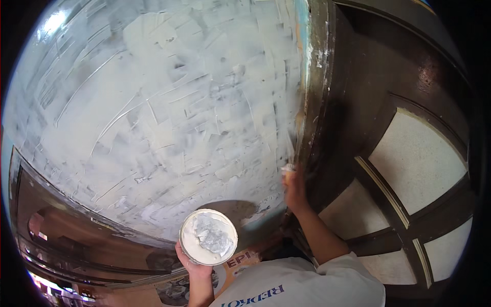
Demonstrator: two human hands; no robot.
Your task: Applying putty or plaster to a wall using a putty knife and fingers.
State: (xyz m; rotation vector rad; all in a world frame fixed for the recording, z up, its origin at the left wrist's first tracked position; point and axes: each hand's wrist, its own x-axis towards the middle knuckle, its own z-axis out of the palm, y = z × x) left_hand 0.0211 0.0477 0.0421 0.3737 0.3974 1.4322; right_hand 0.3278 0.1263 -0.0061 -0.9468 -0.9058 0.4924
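Note:
My left hand [198, 268] is wrapped round the underside of a round tub [192, 251], held in front of my body. White putty [210, 236] lies inside it, rough and scooped in the middle. My right hand [294, 193] is closed on a putty knife [289, 174] with an orange-tan handle. That hand is at the right edge of the wall [194, 102], beside the dark frame. White putty covers the wall in uneven, overlapping strokes with grey patches. Blur and white smears hide the blade's exact shape.
A worn dark wooden frame [319, 66] borders the wall on the right. Beyond it is a dark panelled door [414, 158] with pale panels. Dark wooden furniture [76, 230] stands at the lower left. A printed poster or sheet [240, 261] shows below the tub.

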